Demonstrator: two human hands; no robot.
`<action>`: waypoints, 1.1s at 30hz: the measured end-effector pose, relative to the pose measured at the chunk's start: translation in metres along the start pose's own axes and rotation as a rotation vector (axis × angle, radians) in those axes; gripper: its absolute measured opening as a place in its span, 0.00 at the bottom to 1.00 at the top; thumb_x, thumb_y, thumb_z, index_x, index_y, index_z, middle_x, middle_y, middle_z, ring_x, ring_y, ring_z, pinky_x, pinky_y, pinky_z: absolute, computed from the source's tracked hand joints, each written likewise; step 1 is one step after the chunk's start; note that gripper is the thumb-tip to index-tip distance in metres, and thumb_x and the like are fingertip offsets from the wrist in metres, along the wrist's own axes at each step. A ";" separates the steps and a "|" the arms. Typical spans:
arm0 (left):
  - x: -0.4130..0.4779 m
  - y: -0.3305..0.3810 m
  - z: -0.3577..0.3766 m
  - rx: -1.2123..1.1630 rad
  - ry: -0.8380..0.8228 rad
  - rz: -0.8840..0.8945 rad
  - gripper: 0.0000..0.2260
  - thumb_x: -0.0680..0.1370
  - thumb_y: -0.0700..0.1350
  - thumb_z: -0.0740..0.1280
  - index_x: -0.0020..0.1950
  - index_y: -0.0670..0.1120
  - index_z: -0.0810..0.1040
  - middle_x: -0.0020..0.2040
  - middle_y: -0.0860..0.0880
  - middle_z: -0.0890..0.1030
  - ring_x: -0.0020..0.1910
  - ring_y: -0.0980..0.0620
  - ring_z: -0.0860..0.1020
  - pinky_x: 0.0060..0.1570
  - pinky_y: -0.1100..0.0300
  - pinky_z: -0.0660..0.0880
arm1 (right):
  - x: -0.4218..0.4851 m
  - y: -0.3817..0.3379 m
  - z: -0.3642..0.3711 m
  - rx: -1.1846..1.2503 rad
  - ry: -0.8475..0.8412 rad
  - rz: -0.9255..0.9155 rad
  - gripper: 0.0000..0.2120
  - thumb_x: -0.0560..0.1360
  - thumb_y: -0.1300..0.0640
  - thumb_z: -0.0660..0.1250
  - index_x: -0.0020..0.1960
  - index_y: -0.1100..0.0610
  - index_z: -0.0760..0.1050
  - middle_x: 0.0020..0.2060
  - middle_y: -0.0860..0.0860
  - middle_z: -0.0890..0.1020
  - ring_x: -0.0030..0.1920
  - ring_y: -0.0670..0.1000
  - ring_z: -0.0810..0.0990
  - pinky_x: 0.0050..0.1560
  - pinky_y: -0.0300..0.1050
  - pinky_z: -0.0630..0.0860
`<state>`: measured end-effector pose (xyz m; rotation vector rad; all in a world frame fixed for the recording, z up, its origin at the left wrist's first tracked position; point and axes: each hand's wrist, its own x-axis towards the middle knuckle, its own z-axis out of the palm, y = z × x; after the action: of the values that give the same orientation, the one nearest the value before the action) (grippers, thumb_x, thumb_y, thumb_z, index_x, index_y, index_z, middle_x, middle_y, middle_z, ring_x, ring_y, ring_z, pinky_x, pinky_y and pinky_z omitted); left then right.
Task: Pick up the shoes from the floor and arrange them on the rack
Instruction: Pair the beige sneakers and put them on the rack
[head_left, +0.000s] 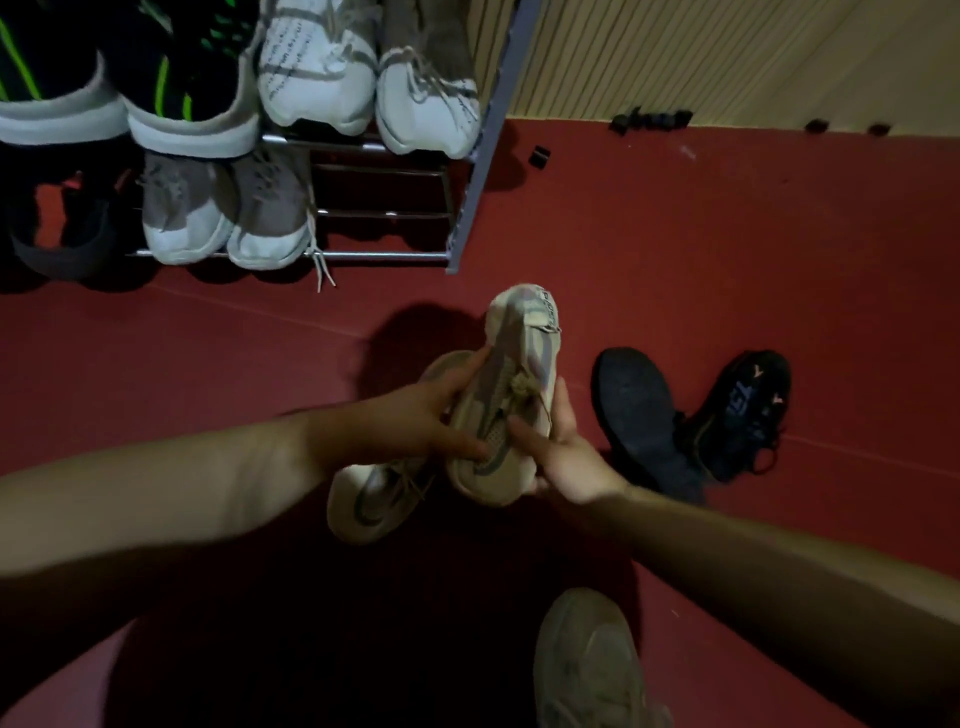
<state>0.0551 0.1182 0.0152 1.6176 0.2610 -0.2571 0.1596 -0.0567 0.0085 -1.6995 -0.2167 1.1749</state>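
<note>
A beige sneaker (519, 364) is lifted off the red floor, heel pointing away from me. My left hand (415, 415) grips its left side and my right hand (563, 447) grips its right side near the toe. Its matching beige sneaker (371, 499) lies below my left hand; I cannot tell whether the hand holds it too. A dark pair (691, 421) lies on the floor to the right, one shoe sole up. The metal shoe rack (467, 197) stands at the back left, its lower right part bare.
On the rack sit black-and-green shoes (182, 88), white sneakers (374, 78) and, below, grey-white sneakers (228, 213). Another beige shoe (587, 665) is at the bottom of the view. Small black objects (649, 120) lie along the ribbed wall at the back right.
</note>
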 end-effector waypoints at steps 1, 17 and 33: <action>0.006 -0.002 0.007 0.098 -0.024 0.021 0.43 0.71 0.39 0.73 0.72 0.60 0.46 0.66 0.71 0.56 0.63 0.77 0.57 0.59 0.81 0.58 | -0.004 0.009 -0.005 0.024 0.027 -0.007 0.42 0.75 0.61 0.68 0.77 0.45 0.43 0.67 0.52 0.73 0.59 0.53 0.78 0.46 0.42 0.80; -0.044 -0.073 -0.023 0.306 0.097 -0.560 0.52 0.48 0.67 0.70 0.71 0.53 0.65 0.65 0.47 0.71 0.63 0.50 0.70 0.61 0.61 0.69 | -0.008 0.062 0.009 -0.407 0.018 -0.029 0.65 0.56 0.44 0.77 0.74 0.43 0.31 0.73 0.51 0.58 0.73 0.53 0.59 0.70 0.56 0.65; -0.076 -0.062 -0.032 -0.302 0.077 -0.314 0.40 0.66 0.35 0.71 0.74 0.49 0.59 0.60 0.50 0.77 0.53 0.60 0.79 0.50 0.65 0.76 | 0.008 0.026 -0.009 -0.208 -0.180 -0.091 0.52 0.67 0.71 0.72 0.70 0.40 0.40 0.63 0.42 0.71 0.56 0.36 0.77 0.48 0.32 0.76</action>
<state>-0.0368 0.1529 -0.0175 1.2854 0.5868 -0.3764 0.1606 -0.0700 -0.0172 -1.7423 -0.5376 1.2730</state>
